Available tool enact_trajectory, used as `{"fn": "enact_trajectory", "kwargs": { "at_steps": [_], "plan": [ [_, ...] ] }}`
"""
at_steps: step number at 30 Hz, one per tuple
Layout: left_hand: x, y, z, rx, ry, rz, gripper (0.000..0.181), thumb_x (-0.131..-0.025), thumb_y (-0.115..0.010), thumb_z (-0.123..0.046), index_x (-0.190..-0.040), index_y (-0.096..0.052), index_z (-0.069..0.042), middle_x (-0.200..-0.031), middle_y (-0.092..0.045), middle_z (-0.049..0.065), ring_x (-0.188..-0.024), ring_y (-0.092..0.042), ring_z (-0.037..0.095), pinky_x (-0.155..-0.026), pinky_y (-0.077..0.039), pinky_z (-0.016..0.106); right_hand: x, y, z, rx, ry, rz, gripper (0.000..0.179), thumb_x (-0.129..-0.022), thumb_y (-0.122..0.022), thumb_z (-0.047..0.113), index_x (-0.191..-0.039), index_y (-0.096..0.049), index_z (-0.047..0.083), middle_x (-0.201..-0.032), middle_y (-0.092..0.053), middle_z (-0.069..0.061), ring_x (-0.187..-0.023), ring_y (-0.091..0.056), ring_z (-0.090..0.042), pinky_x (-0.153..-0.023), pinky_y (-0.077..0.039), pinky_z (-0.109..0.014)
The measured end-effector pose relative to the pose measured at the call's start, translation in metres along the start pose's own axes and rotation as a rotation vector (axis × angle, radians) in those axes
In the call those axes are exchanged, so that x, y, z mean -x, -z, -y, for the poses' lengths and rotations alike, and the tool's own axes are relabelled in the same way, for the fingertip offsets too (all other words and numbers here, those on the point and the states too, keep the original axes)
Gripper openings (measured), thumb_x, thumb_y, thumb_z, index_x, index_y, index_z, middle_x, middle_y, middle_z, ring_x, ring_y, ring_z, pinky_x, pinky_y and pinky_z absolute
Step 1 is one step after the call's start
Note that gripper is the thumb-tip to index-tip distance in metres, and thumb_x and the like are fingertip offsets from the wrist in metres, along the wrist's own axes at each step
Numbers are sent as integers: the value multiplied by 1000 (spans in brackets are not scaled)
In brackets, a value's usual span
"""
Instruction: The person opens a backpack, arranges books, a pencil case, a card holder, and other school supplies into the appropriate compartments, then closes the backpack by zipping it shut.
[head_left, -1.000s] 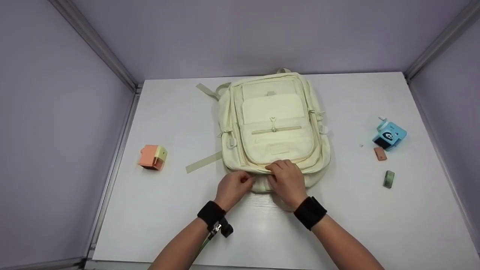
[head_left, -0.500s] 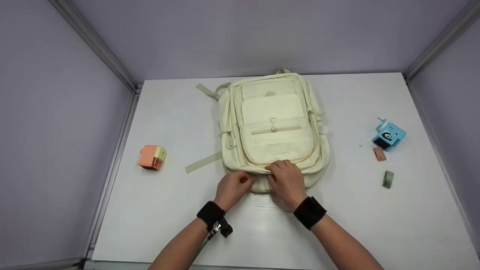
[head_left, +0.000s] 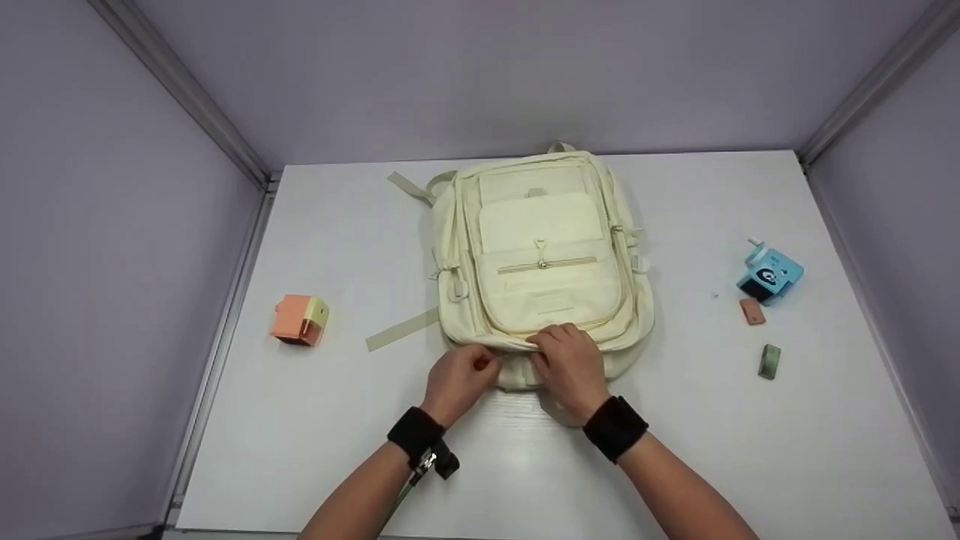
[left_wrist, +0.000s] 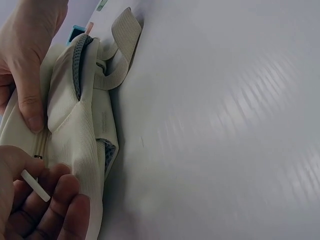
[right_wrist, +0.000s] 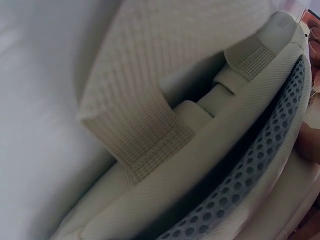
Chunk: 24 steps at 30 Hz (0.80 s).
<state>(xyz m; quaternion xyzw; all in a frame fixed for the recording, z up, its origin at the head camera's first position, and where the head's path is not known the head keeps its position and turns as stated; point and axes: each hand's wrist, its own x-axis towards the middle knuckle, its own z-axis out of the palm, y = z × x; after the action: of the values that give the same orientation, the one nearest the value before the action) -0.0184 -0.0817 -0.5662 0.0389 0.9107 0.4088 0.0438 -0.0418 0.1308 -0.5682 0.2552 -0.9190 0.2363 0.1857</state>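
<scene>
Cream fabric backpack (head_left: pixel 551 289) lies front side up on the smooth white worktop (head_left: pixel 300 435), its lower end toward the person. At far left sits a boxy orange-and-yellow object (head_left: pixel 298 320). Next, a flat beige webbing strap (head_left: pixel 403 330) extends from the backpack's left side. The person's left hand (head_left: pixel 459 381) pinches a slim off-white pull tab (left_wrist: pixel 35 185) at the zip (left_wrist: pixel 42 142) along the lower end. Just beside it, the right hand (head_left: pixel 572 371) grips the backpack's lower edge, thumb against the fabric by the zip. Farther right, a small reddish-brown block (head_left: pixel 752 311), a small green piece (head_left: pixel 769 361) and a boxy light-blue object (head_left: pixel 776 274) lie near one another.
</scene>
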Motion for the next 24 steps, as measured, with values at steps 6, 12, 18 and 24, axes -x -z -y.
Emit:
{"fn": "enact_trajectory", "kwargs": {
  "at_steps": [6,12,18,24],
  "plan": [
    [3,4,4,-12,-17,-25,14,-92,-72,-25,-78,-73,-22,-73,-64,-16,-67,-58,6,-63,-48,29,0,0,2,-23,-18,2,15,-83,-82,7,-95,-77,13,-92,-71,-1,-86,-64,-25,-71,-52,-41],
    [5,11,9,-16,8,-25,15,-94,-71,-26,-79,-71,-23,-73,-63,-17,-68,-58,6,-63,-47,28,0,1,3,2,-14,20,14,-85,-83,9,-96,-76,13,-92,-70,-2,-87,-64,-25,-72,-52,-41],
    [6,18,16,-29,21,-38,13,-92,-70,-26,-80,-71,-24,-74,-63,-16,-69,-58,7,-65,-47,29,-1,1,3,-3,-8,23,14,-85,-83,9,-97,-76,13,-93,-71,-2,-87,-64,-24,-72,-52,-41],
    [8,28,25,-35,45,-66,9,-92,-69,-23,-86,-75,-23,-77,-63,-15,-72,-58,8,-67,-48,30,-1,2,1,-18,-11,30,15,-84,-83,8,-97,-77,12,-93,-71,-2,-87,-64,-25,-73,-52,-41]
  ]
}}
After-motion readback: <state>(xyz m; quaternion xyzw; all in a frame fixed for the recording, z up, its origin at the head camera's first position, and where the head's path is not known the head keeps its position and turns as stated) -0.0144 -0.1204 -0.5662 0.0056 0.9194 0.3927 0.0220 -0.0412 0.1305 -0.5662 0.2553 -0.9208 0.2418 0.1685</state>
